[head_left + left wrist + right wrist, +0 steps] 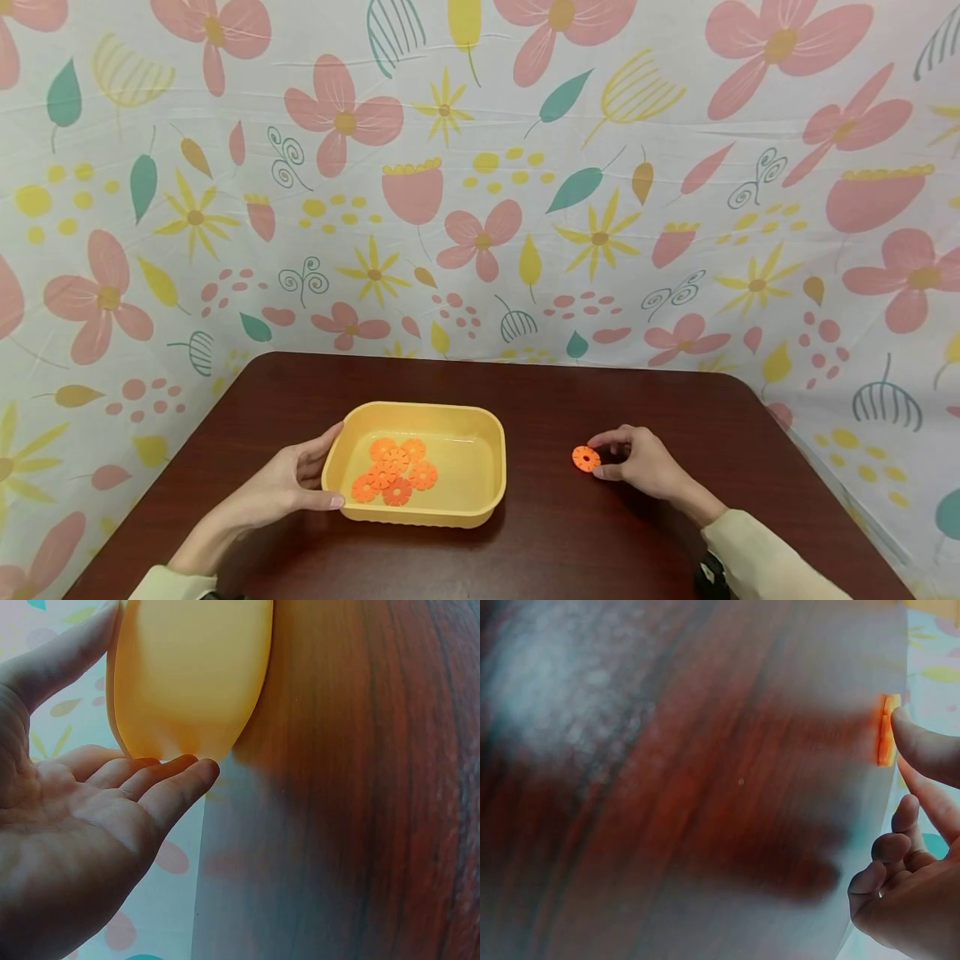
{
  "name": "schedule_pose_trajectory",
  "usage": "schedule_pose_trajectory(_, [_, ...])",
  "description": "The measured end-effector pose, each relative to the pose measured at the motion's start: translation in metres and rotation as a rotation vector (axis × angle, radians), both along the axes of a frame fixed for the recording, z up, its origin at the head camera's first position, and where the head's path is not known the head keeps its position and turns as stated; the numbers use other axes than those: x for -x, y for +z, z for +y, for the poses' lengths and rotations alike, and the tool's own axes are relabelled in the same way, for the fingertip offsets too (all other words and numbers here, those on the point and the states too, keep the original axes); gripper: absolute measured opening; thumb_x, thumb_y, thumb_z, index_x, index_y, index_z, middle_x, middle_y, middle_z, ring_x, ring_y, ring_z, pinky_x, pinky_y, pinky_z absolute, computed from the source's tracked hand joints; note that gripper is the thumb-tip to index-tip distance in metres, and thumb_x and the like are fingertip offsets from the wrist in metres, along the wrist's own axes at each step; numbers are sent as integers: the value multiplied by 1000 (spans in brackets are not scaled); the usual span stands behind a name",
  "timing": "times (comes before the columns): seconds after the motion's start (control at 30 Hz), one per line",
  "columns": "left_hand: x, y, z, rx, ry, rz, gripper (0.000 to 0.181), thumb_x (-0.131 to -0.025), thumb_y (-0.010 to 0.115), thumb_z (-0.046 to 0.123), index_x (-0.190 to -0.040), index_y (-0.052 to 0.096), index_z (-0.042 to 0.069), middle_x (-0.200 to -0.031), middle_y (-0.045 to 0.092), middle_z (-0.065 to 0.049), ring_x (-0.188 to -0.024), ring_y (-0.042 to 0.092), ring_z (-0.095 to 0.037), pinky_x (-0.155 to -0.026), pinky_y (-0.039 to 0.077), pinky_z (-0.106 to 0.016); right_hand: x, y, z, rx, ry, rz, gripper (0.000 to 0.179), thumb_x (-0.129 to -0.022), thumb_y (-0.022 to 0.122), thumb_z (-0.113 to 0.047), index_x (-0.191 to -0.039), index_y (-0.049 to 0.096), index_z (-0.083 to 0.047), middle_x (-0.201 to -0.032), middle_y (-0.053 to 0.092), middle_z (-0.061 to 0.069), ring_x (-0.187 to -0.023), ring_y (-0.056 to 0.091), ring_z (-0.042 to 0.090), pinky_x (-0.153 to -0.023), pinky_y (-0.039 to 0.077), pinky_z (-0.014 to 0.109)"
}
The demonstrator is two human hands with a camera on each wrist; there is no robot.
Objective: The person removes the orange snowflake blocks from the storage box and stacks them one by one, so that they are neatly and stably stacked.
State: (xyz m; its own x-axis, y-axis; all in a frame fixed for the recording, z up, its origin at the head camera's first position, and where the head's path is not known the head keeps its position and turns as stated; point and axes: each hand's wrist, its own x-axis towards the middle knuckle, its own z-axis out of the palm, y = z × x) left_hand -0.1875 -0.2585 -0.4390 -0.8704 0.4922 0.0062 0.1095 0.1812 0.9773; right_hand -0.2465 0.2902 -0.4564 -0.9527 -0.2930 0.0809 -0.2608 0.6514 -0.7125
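Note:
A yellow plastic basin (491, 467) stands on the left part of the table. Several orange notched building discs (396, 492) lie inside it, some overlapping. My left hand (281, 483) holds the basin's left end, thumb along the near side and fingers toward the far corner. In the left wrist view, its fingertips rest against the basin's end wall (195, 682). To the right of the basin, my right hand (648, 462) pinches another orange notched disc (585, 458) between thumb and index finger, close over the table. Seen edge-on in the right wrist view, this disc (886, 731) meets the thumb.
The dark brown wooden table (540, 550) has rounded far corners. Behind and beside it hangs a white cloth (480, 150) printed with flowers and leaves. A dark band (711, 575) sits at the right wrist, by a pale sleeve.

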Motion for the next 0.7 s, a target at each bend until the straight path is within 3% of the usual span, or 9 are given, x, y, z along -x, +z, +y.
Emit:
schedule_pose_trajectory(0.33, [0,0,0,-12,-9,-17,105,-90,82,4,-167,11,-3,-167,20,-33,-140,44,-53,-97,55,-35,-1,2,-2,2,-1,-30,46,-77,95,-11,-119,78,-5,-91,55,8,-87,49,26,-70,38,33])
schedule_pose_trajectory(0.7, [-1,1,-1,-14,-8,-16,105,-90,82,4,-167,12,-3,-167,20,-33,-141,43,-52,-98,55,-35,-1,7,-6,5,13,12,45,-77,95,-10,-119,78,-4,-90,56,8,-84,50,26,-65,38,30])
